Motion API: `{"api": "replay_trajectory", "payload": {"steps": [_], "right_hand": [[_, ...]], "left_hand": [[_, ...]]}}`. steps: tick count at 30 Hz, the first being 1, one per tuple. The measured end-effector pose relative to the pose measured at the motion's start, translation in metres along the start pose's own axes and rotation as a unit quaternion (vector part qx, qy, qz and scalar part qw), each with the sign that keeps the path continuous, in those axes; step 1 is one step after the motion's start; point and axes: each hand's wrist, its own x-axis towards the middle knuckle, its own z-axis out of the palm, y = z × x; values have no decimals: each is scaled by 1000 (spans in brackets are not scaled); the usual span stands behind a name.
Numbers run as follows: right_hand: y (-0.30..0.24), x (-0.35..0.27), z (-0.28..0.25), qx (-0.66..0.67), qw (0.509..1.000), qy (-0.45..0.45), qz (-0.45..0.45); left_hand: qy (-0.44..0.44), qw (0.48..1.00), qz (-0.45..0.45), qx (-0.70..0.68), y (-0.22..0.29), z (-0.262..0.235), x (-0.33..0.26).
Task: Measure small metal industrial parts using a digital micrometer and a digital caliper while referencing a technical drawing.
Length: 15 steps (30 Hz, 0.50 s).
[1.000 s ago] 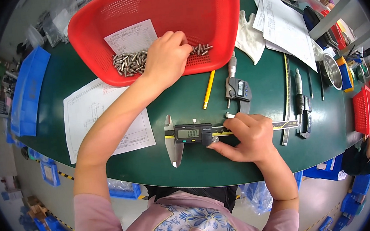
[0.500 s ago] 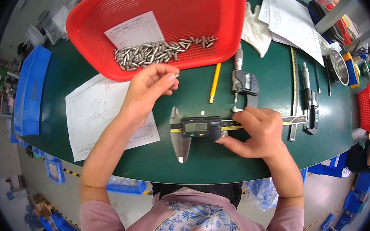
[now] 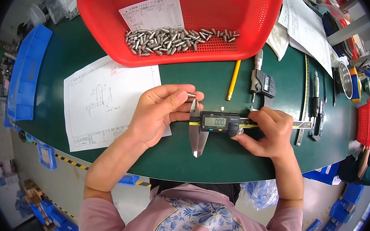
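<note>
My left hand (image 3: 160,111) pinches a small metal pin (image 3: 190,95) between thumb and fingers. It is right beside the upper jaw tips of a digital caliper (image 3: 220,121). Whether the pin touches the jaws I cannot tell. My right hand (image 3: 267,130) grips the caliper by its beam, thumb at the roller below the display. The caliper's long jaws point toward me and look closed together. Behind both hands, a red plastic basket (image 3: 99,39) holds a heap of similar metal pins (image 3: 165,41) and a printed card (image 3: 152,13).
Under my left hand lies a drawing sheet (image 3: 99,96). A yellow pencil (image 3: 234,80), a digital micrometer (image 3: 261,82), a steel rule (image 3: 302,101) and another micrometer (image 3: 317,99) lie to the right. Papers (image 3: 307,28) and a white glove (image 3: 279,41) sit beyond. A blue tray (image 3: 29,74) stands at the left.
My left hand has come away from the basket's near rim toward me, bringing the pin to the caliper's upper jaws. The caliper has tilted slightly. The whole view has shifted a little.
</note>
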Motion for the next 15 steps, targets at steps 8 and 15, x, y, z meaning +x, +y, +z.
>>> {"api": "replay_trajectory", "payload": {"steps": [8,15], "right_hand": [[0,0,-1,-5,1000,-14,-2],[-1,0,-1,2,1000,-17,-8]], "left_hand": [[-7,1000,0,-14,-3,0,-1],[3,1000,7,-4,-3,1,-2]]}}
